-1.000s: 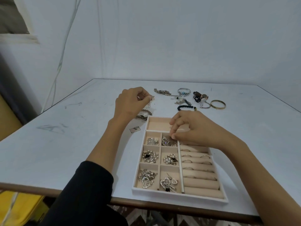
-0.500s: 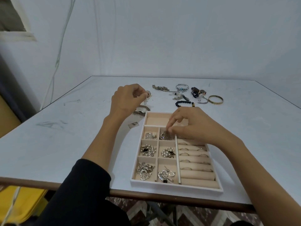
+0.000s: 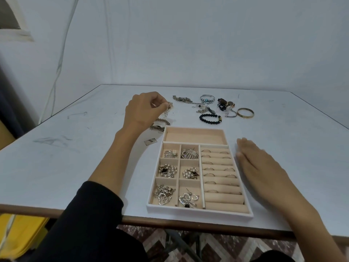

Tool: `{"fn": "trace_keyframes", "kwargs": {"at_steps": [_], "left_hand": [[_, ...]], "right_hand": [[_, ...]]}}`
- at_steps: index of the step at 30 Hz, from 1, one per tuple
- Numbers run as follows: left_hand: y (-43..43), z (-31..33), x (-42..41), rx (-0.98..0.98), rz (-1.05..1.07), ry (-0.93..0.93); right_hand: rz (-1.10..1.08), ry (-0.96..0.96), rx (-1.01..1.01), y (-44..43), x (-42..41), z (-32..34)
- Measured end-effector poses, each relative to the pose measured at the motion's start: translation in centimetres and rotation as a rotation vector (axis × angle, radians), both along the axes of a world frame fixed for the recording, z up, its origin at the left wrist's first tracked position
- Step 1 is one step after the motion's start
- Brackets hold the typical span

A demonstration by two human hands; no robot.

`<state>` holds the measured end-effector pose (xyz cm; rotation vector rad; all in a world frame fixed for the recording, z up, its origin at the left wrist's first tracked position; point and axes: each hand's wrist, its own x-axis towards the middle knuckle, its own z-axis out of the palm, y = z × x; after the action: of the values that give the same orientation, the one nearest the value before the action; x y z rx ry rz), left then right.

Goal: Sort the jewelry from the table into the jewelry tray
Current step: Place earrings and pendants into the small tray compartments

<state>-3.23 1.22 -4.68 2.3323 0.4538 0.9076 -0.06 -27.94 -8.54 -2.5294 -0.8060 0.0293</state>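
A pale table (image 3: 75,167) is standing against a bluish wall (image 3: 188,44), with wide tabletop stretching at left. The tray (image 3: 200,211) is sitting lower centre, close to the near edge, with loose jewelry (image 3: 209,118) lying above it. The left hand (image 3: 143,110) is pinching a chain (image 3: 169,110) at upper centre. The right hand (image 3: 260,167), fingers straight, is stretching out just right of the tray.

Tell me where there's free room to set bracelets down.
The tray's long far compartment is bare; its six small compartments are occupied. Table left of the left hand is bare; loose jewelry crowds the strip beyond the tray.
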Motion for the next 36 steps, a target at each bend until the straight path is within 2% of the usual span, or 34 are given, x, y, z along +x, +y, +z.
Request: {"fn": "trace_keyframes", "kwargs": {"at_steps": [2, 4, 9, 14, 21, 24, 31, 36], "left_hand": [[-0.1, 0.1, -0.1, -0.025, -0.025, -0.005], [-0.3, 0.1, -0.4, -0.068, -0.075, -0.001], [-1.5, 0.3, -2.0, -0.167, -0.198, -0.014], [-3.2, 0.4, -4.7, -0.151, -0.284, -0.010], [-3.4, -0.9, -7.3, -0.021, -0.323, 0.125], [-3.2, -1.6, -7.4, 0.111, -0.275, 0.196], [-3.2, -2.1, -6.8, 0.379, -0.216, 0.261], [-3.2, -1.9, -6.7, 0.464, -0.187, 0.288]], "right_hand": [[0.009, -0.017, -0.196, -0.3, -0.2, -0.8], [0.000, -0.038, -0.293, -0.3, -0.1, -1.0], [-0.013, -0.068, -0.369, -0.3, -0.5, -0.7], [-0.020, -0.065, -0.345, -0.2, -0.5, -0.7], [-0.025, -0.049, -0.313, -0.1, -0.6, -0.7], [-0.026, -0.048, -0.296, -0.1, -0.6, -0.7], [-0.025, -0.056, -0.293, -0.1, -0.7, -0.6], [-0.024, -0.051, -0.287, -0.1, -0.8, -0.5]]}}
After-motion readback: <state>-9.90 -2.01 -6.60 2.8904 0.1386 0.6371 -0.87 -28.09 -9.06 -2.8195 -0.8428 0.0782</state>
